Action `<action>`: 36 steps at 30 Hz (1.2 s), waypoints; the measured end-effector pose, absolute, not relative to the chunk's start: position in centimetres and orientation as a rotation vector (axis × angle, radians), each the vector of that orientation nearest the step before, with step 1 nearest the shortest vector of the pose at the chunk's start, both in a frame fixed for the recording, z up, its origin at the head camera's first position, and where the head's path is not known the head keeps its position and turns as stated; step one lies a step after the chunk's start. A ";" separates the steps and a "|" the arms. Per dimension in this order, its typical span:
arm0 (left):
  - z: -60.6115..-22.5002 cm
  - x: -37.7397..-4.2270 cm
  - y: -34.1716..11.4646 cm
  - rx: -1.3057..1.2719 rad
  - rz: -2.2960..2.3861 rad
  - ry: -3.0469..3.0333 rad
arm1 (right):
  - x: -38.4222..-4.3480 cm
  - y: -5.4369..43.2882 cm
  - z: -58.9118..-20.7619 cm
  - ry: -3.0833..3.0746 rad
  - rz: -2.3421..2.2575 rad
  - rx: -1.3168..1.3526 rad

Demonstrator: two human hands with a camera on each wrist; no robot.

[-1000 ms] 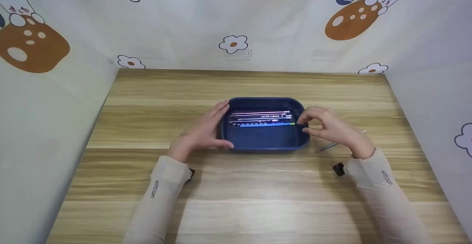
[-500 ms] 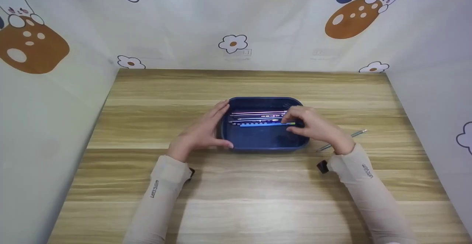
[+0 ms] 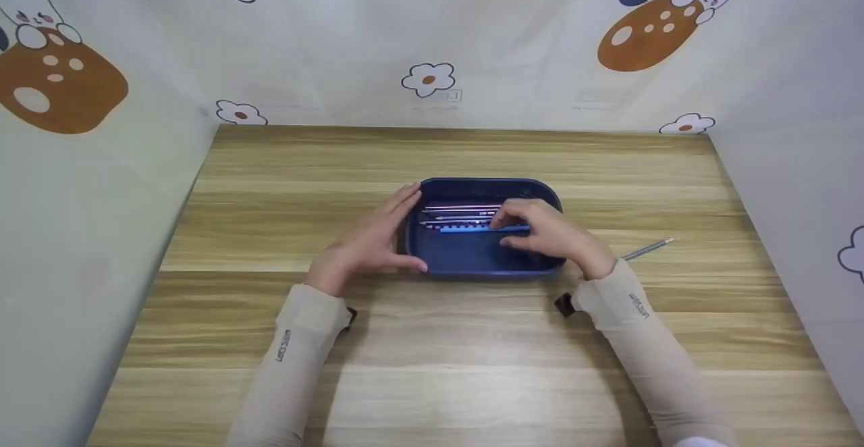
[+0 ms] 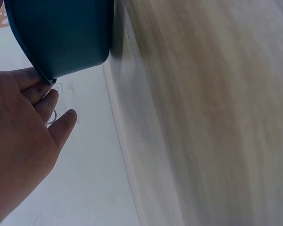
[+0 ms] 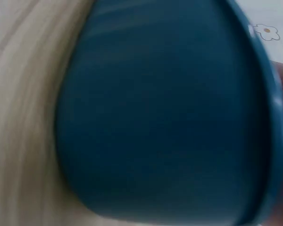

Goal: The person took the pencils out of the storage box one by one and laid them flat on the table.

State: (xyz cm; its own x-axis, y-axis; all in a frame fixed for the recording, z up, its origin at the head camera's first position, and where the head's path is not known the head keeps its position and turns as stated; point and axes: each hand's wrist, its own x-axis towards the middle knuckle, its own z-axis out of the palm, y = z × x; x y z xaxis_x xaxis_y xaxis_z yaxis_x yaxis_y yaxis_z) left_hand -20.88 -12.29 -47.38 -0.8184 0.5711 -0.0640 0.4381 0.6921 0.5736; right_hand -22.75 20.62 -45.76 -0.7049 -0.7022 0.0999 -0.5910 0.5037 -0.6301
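A dark blue tray (image 3: 466, 256) with rounded corners stands on the table. Several pencils lie side by side in it, a light blue pencil (image 3: 462, 229) nearest me. Along the tray's left rim rests my left hand (image 3: 364, 241), thumb at the near corner and fingers at the far one; the left wrist view shows its extended fingers (image 4: 63, 127) by the tray wall. My right hand (image 3: 550, 227) reaches over the right rim, fingers bent down at the pencils' right ends, thumb apart from them. Tray wall (image 5: 165, 113) hides most of this hand in the right wrist view.
A single pencil (image 3: 649, 248) lies on the wooden table (image 3: 445, 366) right of the tray, partly behind my right wrist. Patterned cloth walls (image 3: 337, 48) enclose the table at the back and both sides.
My right hand has moved left from the tray's right rim to over the pencils, uncovering part of the pencil on the table. The left hand and the tray stay put.
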 end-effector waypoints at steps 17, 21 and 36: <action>-47.3 -20.9 -12.3 0.818 0.817 2.681 | -23.6 18.8 -47.7 2.592 -0.840 -0.951; -47.4 -20.9 -12.3 0.811 0.820 2.679 | -23.7 18.6 -47.8 2.608 -0.821 -0.960; -47.5 -20.8 -12.2 0.804 0.881 2.660 | -23.8 18.3 -48.2 2.677 -0.767 -0.884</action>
